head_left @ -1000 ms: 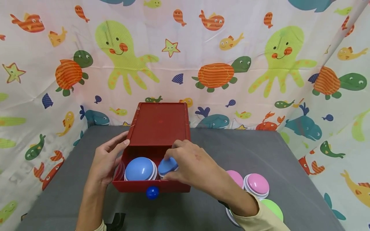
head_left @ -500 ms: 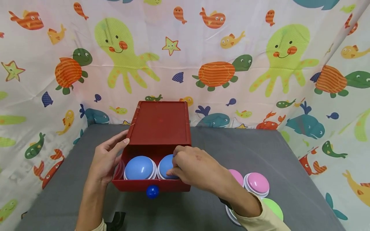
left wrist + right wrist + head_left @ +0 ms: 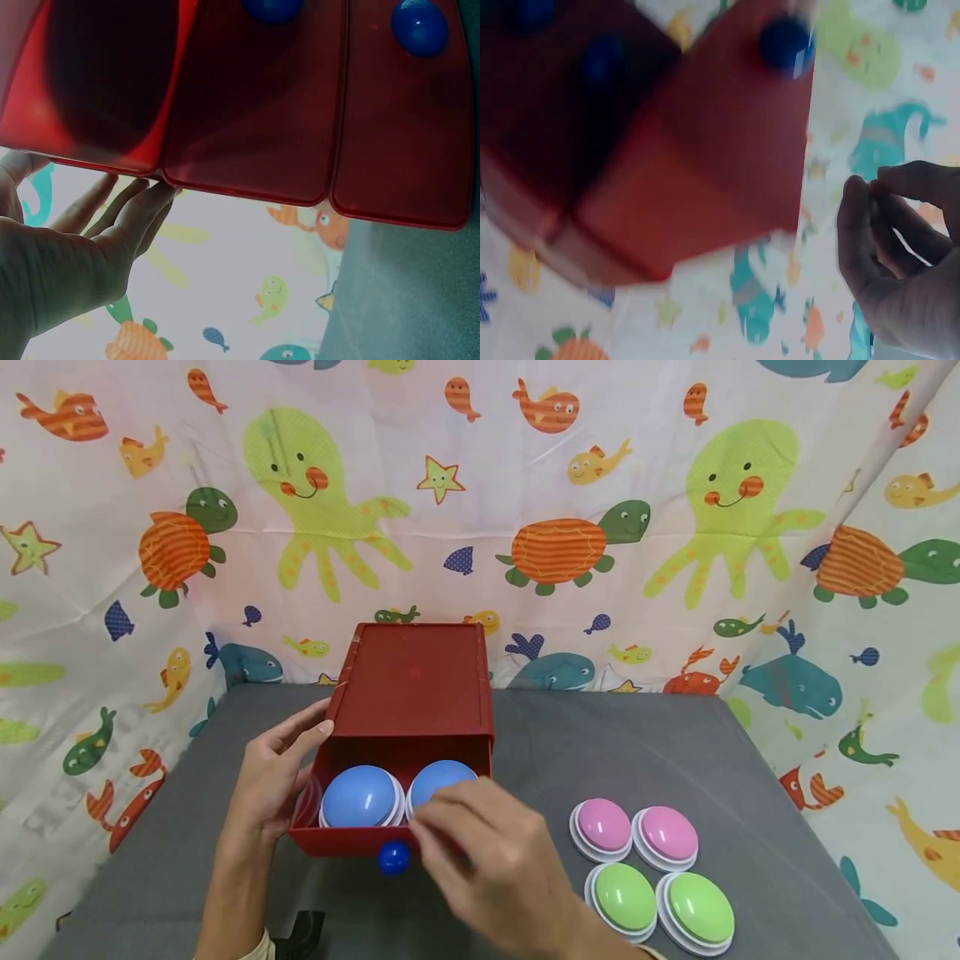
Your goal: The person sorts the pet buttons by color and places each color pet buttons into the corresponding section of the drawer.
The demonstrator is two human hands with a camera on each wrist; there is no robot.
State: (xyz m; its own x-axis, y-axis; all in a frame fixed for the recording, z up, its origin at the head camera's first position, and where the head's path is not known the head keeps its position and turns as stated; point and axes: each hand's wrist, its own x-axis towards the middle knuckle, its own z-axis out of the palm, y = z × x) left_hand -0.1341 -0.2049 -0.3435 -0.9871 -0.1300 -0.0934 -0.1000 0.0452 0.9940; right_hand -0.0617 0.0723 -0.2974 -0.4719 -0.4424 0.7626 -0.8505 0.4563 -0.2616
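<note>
A red drawer unit (image 3: 412, 681) stands on the table, its top drawer (image 3: 341, 842) pulled out by a blue knob (image 3: 393, 858). Two round blue push buttons with white bases sit inside: the left button (image 3: 360, 797) shows fully, the right button (image 3: 441, 779) partly behind my right hand. My left hand (image 3: 281, 768) rests against the unit's left side, extended fingers (image 3: 154, 206) touching the wall in the left wrist view. My right hand (image 3: 498, 860) is in front of the drawer, fingers loosely bent, blurred. Nothing shows between its thumb and fingertips in the right wrist view.
Two pink push buttons (image 3: 603, 824) lie right of the unit, with two green push buttons (image 3: 701, 907) nearer. The grey table (image 3: 600, 743) meets a sea-animal curtain (image 3: 480, 485) behind. Two lower drawer fronts (image 3: 255, 97) are closed.
My right hand has let go of the right blue button, which now lies in the drawer, and moved down and back toward me. The left hand stays put.
</note>
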